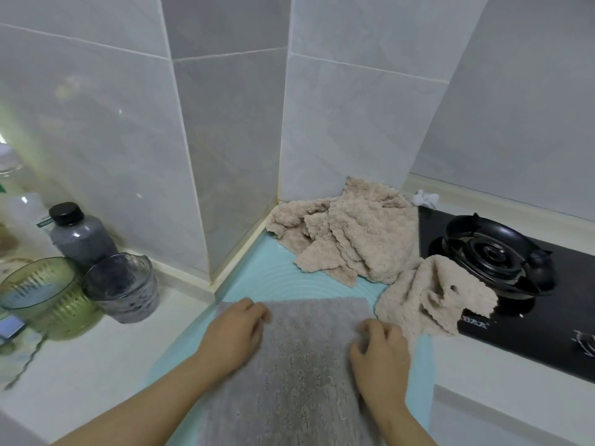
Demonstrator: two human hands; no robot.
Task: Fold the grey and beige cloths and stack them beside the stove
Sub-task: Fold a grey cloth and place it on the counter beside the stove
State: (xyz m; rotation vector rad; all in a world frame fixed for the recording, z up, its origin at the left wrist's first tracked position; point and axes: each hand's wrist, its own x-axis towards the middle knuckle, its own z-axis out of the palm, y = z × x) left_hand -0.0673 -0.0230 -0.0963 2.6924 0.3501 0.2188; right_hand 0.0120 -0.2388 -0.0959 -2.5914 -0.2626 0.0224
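In the head view, a grey cloth (pixel 299 365) lay flat on a pale blue mat (pixel 283 278) spread over the white worktop (pixel 80 381), its far edge running straight across just beyond both hands. The left hand (pixel 231 336) rested palm down on the cloth's far left corner, its fingers (pixel 254 309) curled over that edge; whether they pinched the fabric or only pressed on it could not be told. The right hand (pixel 380 358) lay on the cloth's right side, its fingers (pixel 370 329) bent and pressing into the pile, again with no clear pinch visible.

Beyond the grey cloth, a heap of crumpled beige cloths (pixel 347 233) sat in the tiled corner, partly on the mat. Another beige cloth (pixel 434 294) lay bunched just right of the grey one, its edge draped onto the black stove (pixel 521 317) near the burner (pixel 495 252).

On the worktop to the left stood a dark bottle (pixel 77 233) with a black cap, a smoky grey cup (pixel 124 284) and a green strainer bowl (pixel 48 294), all close together and well apart from the cloths.
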